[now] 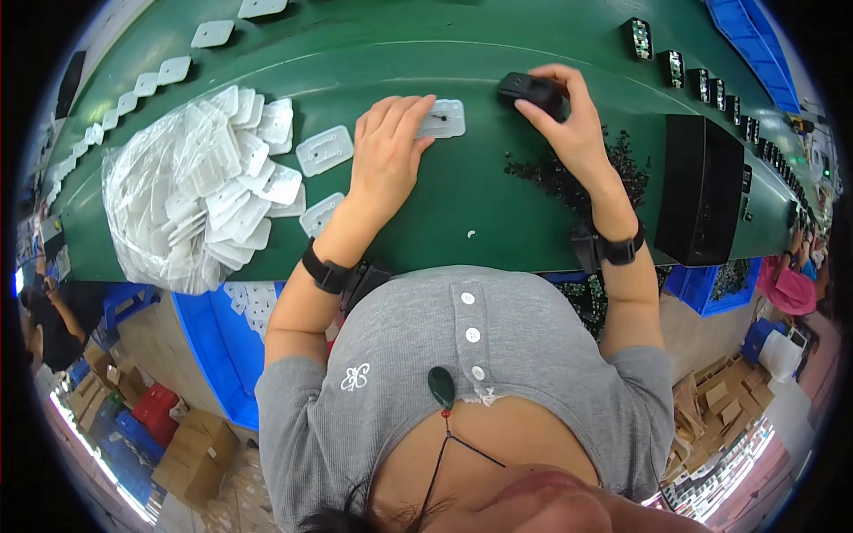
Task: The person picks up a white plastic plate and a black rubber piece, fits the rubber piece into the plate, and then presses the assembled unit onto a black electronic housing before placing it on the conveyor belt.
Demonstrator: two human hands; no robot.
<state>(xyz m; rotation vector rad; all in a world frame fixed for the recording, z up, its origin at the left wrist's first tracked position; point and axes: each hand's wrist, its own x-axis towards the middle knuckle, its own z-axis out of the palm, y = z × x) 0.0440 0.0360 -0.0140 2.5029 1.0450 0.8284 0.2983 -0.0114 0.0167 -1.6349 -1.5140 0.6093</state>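
Note:
My left hand (387, 153) has its fingers and thumb closed around the left end of a white plastic cover plate (451, 119) on the green table. A small dark piece shows at the plate's middle; its left end is hidden under my fingers. To the right, my right hand (576, 120) grips a black box-shaped plastic housing (526, 88) between thumb and fingers. Below that hand lies a scattered heap of small black parts (626, 169). Two loose white plates, one (325, 151) higher and one (322, 214) lower, lie left of my left hand.
A clear plastic bag (142, 213) spills many white plates at the left. A black box (697, 191) stands at the right. White plates (175, 70) line the far left, dark housings with circuit boards (677, 69) the far right. Blue bins (213, 346) sit below the table edge.

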